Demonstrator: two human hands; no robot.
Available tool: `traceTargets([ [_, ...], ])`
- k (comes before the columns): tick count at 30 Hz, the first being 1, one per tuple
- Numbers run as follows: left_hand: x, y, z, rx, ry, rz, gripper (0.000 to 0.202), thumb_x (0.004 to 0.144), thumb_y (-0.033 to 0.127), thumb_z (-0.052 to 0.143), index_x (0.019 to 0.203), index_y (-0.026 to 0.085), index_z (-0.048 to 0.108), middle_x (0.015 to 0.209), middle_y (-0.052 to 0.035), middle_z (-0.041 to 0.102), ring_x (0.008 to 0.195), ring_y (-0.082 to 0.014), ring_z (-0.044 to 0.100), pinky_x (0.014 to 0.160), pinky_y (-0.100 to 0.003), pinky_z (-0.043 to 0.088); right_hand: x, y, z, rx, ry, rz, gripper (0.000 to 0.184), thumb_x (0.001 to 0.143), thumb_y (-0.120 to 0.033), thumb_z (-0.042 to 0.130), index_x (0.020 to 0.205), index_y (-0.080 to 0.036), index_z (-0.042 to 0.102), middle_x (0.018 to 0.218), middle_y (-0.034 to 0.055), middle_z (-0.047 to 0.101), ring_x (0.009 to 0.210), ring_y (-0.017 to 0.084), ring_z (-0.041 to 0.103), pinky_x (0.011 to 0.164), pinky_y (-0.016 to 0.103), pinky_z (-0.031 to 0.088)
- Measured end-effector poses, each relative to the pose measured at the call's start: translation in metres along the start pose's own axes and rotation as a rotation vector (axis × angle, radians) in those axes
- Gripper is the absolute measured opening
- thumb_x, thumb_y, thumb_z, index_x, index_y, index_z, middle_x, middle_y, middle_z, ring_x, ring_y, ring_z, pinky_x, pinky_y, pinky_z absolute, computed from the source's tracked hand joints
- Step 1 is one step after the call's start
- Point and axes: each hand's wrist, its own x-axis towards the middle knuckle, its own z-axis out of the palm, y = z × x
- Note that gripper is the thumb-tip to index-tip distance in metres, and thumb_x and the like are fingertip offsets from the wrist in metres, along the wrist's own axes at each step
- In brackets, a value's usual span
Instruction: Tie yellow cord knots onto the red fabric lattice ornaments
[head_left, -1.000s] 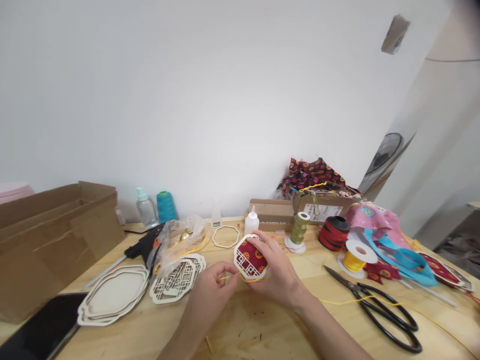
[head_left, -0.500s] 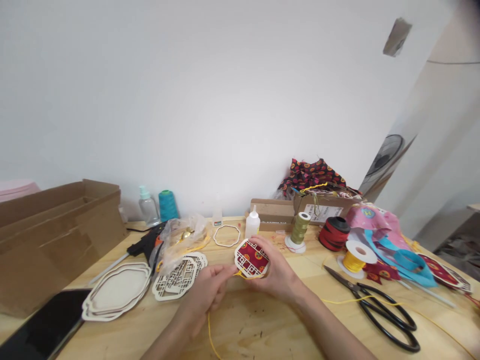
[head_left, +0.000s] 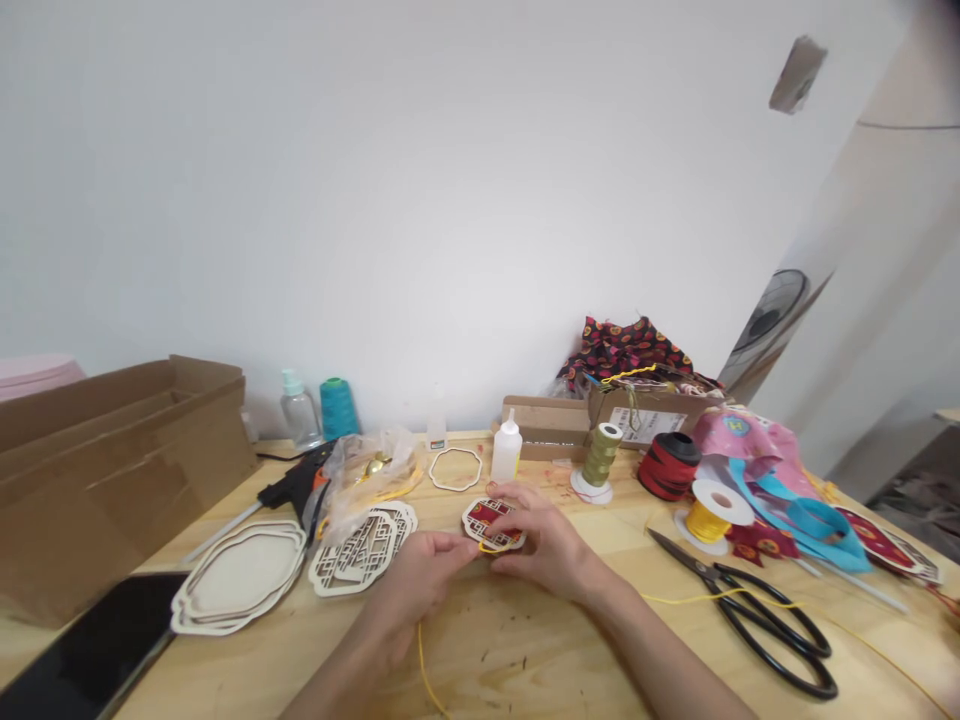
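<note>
A small scalloped ornament (head_left: 491, 520), with red patterned fabric behind a pale lattice frame, is tilted nearly flat just above the table. My right hand (head_left: 544, 540) grips it from the right, with fingers across its top face and thumb at the near edge. Yellow cord (head_left: 491, 548) runs along the near edge of the ornament. My left hand (head_left: 431, 568) pinches that cord at the ornament's left side, thumb and forefinger together. From below the left hand, a length of the cord hangs down toward the table's front.
Lattice pieces (head_left: 356, 560) and plain scalloped frames (head_left: 236, 580) lie left, near a phone (head_left: 82, 650) and glue gun (head_left: 292, 480). Right are black-handled scissors (head_left: 765, 620) with cord across them, a yellow spool (head_left: 709, 515) and red spool (head_left: 669, 465). A glue bottle (head_left: 507, 450) stands behind.
The ornament has tipped from facing me to lying flatter and lower. My right fingers have shifted over its face, while my left hand keeps its pinch on the cord.
</note>
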Motion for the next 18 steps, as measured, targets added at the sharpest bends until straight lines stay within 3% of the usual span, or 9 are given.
traceTargets([
  [3,0.002,-0.002,-0.002,-0.071,-0.011,-0.003,0.034,0.059,0.044,0.059,0.071,0.012,0.062,0.033,0.0141,0.018,0.033,-0.0032,0.009,0.034,-0.02,0.002,0.002,-0.006,-0.003,-0.049,0.009,-0.064,0.017,0.062,-0.026,0.066,0.079,-0.027,0.065,0.091,0.0029,0.06,0.088,0.018,0.051,0.076,0.032,0.04],
  [7,0.005,-0.006,-0.003,-0.123,-0.022,0.017,0.028,0.061,0.04,0.059,0.066,0.013,0.06,0.033,0.0145,0.017,0.033,-0.0033,0.007,0.033,-0.02,0.003,0.001,-0.009,-0.007,-0.114,-0.016,-0.086,0.01,0.072,-0.027,0.057,0.076,-0.024,0.066,0.076,0.0028,0.063,0.072,0.016,0.053,0.064,0.027,0.041],
  [13,0.003,-0.005,-0.002,-0.017,-0.019,0.021,0.034,0.061,0.043,0.058,0.073,0.012,0.064,0.032,0.0134,0.02,0.032,-0.0031,0.01,0.033,-0.02,0.003,0.0,-0.012,-0.009,-0.18,-0.059,-0.056,0.011,0.077,-0.023,0.05,0.075,-0.02,0.06,0.073,0.0029,0.061,0.071,0.015,0.053,0.063,0.025,0.04],
  [18,0.002,-0.002,0.002,0.12,0.023,0.022,0.04,0.058,0.049,0.057,0.067,0.011,0.065,0.031,0.0126,0.022,0.031,-0.003,0.012,0.034,-0.021,0.003,0.0,-0.013,-0.012,-0.189,-0.079,-0.016,0.007,0.076,-0.019,0.051,0.072,-0.018,0.057,0.072,0.0025,0.06,0.07,0.014,0.053,0.063,0.024,0.039],
])
